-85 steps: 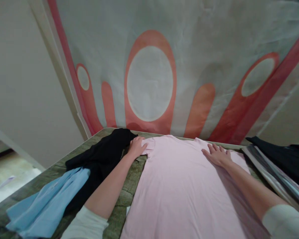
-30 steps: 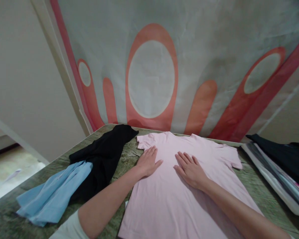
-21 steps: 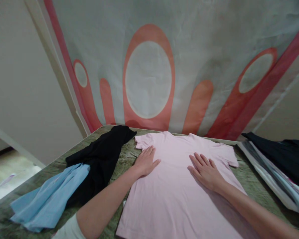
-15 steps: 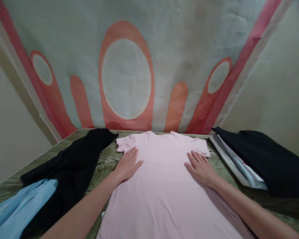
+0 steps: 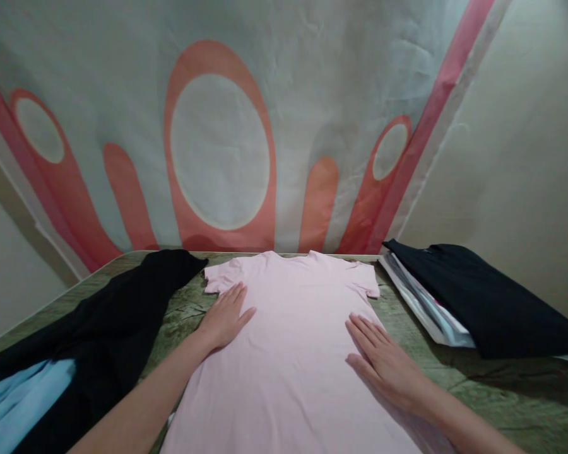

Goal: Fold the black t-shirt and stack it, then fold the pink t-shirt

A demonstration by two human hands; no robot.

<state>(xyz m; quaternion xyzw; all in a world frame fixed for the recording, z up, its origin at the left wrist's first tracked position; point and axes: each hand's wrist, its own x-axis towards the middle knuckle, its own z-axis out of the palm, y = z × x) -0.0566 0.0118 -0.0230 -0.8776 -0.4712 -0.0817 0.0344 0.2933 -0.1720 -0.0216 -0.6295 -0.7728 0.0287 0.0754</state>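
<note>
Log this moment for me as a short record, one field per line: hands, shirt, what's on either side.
Left hand: flat on the shirt, at its left edge in view, below the sleeve
Right hand: on the shirt's right edge, lower in view than the left
Grip: neither hand; fingers extended
Shirt: pink, short-sleeved, spread on the table, hem out of frame
Left side: bunched black garment, blue cloth against it
Right side: stack of clothes, black on top

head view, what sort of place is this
Probably an indoor corner for handling clothes: a pale pink short-sleeved shirt lies spread on a greenish wood-grain table, a black-topped stack of flat cloth sits to the right, and a grey backdrop with orange-red shapes stands behind.
</note>
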